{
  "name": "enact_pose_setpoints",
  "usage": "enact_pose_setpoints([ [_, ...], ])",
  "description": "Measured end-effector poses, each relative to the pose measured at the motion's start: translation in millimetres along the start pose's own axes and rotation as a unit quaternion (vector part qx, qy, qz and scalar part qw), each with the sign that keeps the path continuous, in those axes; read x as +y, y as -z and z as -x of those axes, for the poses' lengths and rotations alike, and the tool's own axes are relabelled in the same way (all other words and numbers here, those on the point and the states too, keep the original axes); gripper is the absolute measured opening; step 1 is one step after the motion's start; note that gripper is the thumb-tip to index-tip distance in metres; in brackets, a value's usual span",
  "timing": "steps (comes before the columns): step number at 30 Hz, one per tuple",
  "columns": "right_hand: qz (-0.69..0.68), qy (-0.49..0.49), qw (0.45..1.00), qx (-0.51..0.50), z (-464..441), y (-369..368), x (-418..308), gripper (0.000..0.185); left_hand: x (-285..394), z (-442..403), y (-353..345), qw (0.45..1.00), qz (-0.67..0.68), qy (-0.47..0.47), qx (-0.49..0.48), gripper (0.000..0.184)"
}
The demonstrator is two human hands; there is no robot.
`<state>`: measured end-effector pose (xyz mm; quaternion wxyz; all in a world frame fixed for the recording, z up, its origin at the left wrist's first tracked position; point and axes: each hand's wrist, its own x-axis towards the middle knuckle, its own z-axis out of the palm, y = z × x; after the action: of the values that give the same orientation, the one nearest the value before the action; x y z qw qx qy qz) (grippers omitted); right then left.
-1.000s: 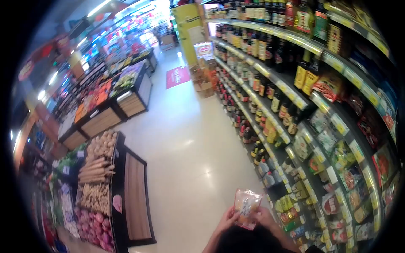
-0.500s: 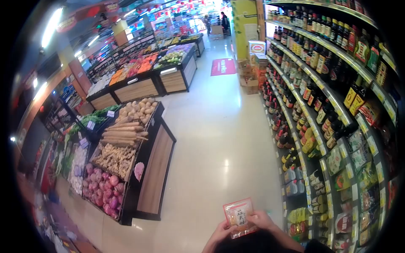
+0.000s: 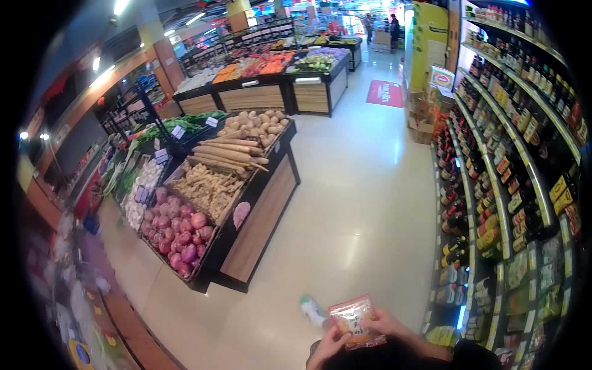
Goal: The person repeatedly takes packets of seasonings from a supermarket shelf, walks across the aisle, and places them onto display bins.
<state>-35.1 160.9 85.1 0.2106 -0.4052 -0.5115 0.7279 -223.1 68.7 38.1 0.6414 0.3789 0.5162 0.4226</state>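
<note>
Low in the head view, a small flat packet [image 3: 356,317] with a red edge and dark characters is held up between both hands. My left hand [image 3: 333,342] grips its lower left side with the thumb on the front. My right hand [image 3: 383,322] pinches its right side, thumb also on the front. Fingers behind the packet are hidden. Just left of the packet a white and green shoe [image 3: 312,310] shows on the floor.
A produce stand [image 3: 262,216] with red onions [image 3: 179,231], ginger [image 3: 209,188], long roots and potatoes [image 3: 262,126] stands left. Shelves of bottles [image 3: 487,185] line the right. Cartons [image 3: 422,126] and a red floor mat [image 3: 385,93] lie ahead. Two people [image 3: 394,29] are far off.
The view has swung left, so the produce stand and shelves sit further right in the picture. A shoe has come into view. Both hands still hold the packet.
</note>
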Motion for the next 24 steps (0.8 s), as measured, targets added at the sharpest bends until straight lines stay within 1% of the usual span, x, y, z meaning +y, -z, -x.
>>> enact_pose_setpoints([
  [1,0.003,0.001,1.000,-0.007,-9.1,-3.4,-3.5,0.030,-8.9,-2.4,10.2,1.000,0.002,-0.003,0.007,0.032],
  [2,0.054,-0.009,0.998,-0.037,-16.9,-6.3,-6.8,0.030,-26.0,-5.3,21.9,0.999,0.028,-0.003,0.042,0.030],
  [3,0.104,-0.019,0.992,-0.067,-24.5,-9.4,-9.5,0.031,-24.5,-5.4,28.3,0.996,0.054,-0.003,0.078,0.028],
  [5,0.100,-0.003,0.991,-0.091,-49.0,-19.5,5.5,0.030,-16.6,-3.8,43.8,0.992,0.070,0.001,0.107,0.028],
  [7,0.093,0.015,0.989,-0.115,-70.5,-35.3,3.6,0.030,4.9,-0.6,58.8,0.987,0.082,0.003,0.136,0.027],
  [9,0.011,0.037,0.989,-0.145,-93.5,-50.7,-4.9,0.030,23.4,0.3,71.4,0.978,0.109,-0.011,0.180,0.025],
  [10,0.009,0.038,0.988,-0.149,-104.3,-57.6,-12.4,0.030,31.0,-0.9,79.5,0.977,0.107,-0.011,0.184,0.025],
  [12,0.056,0.007,0.986,-0.158,-117.2,-69.1,-25.9,0.032,44.8,-1.3,91.6,0.968,0.142,-0.033,0.206,0.024],
  [13,0.052,0.005,0.986,-0.157,-120.6,-74.9,-26.9,0.032,53.0,-2.0,96.1,0.968,0.139,-0.029,0.206,0.024],
  [15,-0.011,0.040,0.993,-0.112,-135.4,-88.3,-30.9,0.029,68.9,-9.3,109.2,0.967,0.111,-0.081,0.216,0.025],
  [16,-0.015,0.040,0.993,-0.114,-144.3,-94.5,-31.7,0.029,71.0,-13.1,119.1,0.967,0.108,-0.079,0.218,0.025],
  [18,-0.004,0.027,0.995,-0.100,-159.7,-104.1,-29.8,0.029,69.1,-18.8,138.1,0.966,0.015,-0.143,0.214,0.025],
  [20,-0.007,0.019,0.992,-0.125,-176.2,-111.6,-31.5,0.032,71.9,-18.2,155.7,0.965,0.020,-0.133,0.225,0.024],
  [22,-0.006,0.010,0.987,-0.159,-192.5,-125.3,-33.8,0.036,75.0,-15.6,172.0,0.956,-0.052,-0.166,0.235,0.024],
  [24,-0.068,0.054,0.980,-0.177,-208.7,-143.9,-37.1,0.028,77.2,-8.3,186.2,0.950,-0.049,-0.161,0.264,0.024],
])
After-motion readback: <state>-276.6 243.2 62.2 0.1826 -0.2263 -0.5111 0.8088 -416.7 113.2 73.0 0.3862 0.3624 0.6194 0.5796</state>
